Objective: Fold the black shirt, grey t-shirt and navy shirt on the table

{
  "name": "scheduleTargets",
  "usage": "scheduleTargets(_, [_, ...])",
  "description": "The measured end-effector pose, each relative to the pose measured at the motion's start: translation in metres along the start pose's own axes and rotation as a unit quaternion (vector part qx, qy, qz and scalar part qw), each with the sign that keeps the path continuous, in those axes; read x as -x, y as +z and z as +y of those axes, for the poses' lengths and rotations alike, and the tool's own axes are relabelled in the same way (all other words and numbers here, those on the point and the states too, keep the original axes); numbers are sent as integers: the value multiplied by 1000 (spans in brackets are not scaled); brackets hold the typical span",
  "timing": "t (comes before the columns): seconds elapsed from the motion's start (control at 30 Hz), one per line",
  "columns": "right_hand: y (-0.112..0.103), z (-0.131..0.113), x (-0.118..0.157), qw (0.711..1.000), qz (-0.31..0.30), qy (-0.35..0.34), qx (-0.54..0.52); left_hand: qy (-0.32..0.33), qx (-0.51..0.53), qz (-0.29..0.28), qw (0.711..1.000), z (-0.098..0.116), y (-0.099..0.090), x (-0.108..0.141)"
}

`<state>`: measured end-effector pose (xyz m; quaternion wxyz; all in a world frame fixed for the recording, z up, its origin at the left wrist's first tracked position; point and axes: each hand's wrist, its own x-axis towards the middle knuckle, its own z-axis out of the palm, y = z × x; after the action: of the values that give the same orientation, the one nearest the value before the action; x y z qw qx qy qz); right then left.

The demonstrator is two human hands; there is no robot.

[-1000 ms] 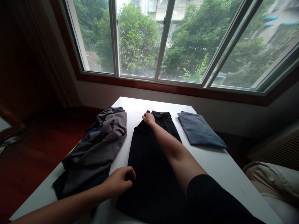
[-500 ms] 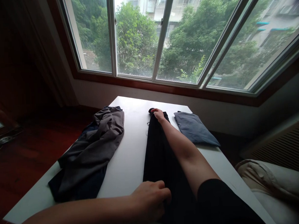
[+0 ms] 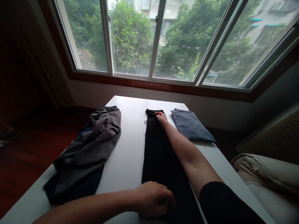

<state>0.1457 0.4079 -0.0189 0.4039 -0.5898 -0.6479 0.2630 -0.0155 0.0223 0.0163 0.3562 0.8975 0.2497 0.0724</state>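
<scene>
A pair of black trousers (image 3: 161,151), folded lengthwise into a long strip, lies on the white table (image 3: 126,152) with its waistband toward the window. At the waistband, the fingers of my right hand (image 3: 161,118) are closed on the fabric. My left hand (image 3: 155,199) rests low over the near part of the trousers, fingers curled into the cloth; the fingertips are hidden in shadow. Thin drawstring loops poke out from the left edge near the waistband.
Rumpled grey-brown trousers (image 3: 92,154) lie over dark blue cloth (image 3: 73,191) on the left of the table. A folded blue-grey garment (image 3: 192,125) sits at the right edge. Beyond stands a wide window (image 3: 148,75); pale rolled bedding (image 3: 266,176) is at the right.
My right hand has shifted slightly along the waistband, which now lies flatter and straighter. My left hand stays low on the near part. The view has turned a little to the right.
</scene>
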Motion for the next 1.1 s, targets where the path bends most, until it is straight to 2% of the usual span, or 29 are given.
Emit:
scheduleTargets(0.13, [6, 3, 2, 997, -19, 17, 72, 24, 14, -23, 999, -3, 6, -4])
scheduleTargets(0.2, [10, 3, 5, 990, -31, 11, 134, 25, -4, -9, 1000, -4, 7, -5])
scheduleTargets(0.3, [15, 1, 9, 967, -54, -7, 249, 34, -114, 42, 992, -13, 6, -9])
scheduleTargets(0.4, [16, -1, 12, 953, -49, -21, 297, 83, -215, 63, 971, -26, 2, -10])
scheduleTargets(0.5, [15, -1, 17, 942, -33, -27, 333, 115, -222, 51, 967, -32, 0, -7])
scheduleTargets(0.6, [16, 2, 25, 923, -25, -48, 381, 113, -215, 23, 970, -24, 3, -2])
scheduleTargets(0.73, [20, 1, 31, 913, -9, -80, 400, 136, -255, 26, 957, -9, 26, 6])
scheduleTargets(0.83, [24, -7, 29, 913, 0, -112, 392, 178, -335, 64, 923, -5, 53, 9])
scheduleTargets(0.93, [30, -20, 21, 909, -38, -136, 393, 201, -386, 98, 895, -5, 74, 10])
scheduleTargets(1.03, [39, -33, 10, 901, -95, -122, 406, 206, -394, 116, 888, -5, 79, 9])
scheduleTargets(1.1, [45, -39, 1, 911, -106, -91, 389, 199, -385, 116, 894, -4, 77, 9])
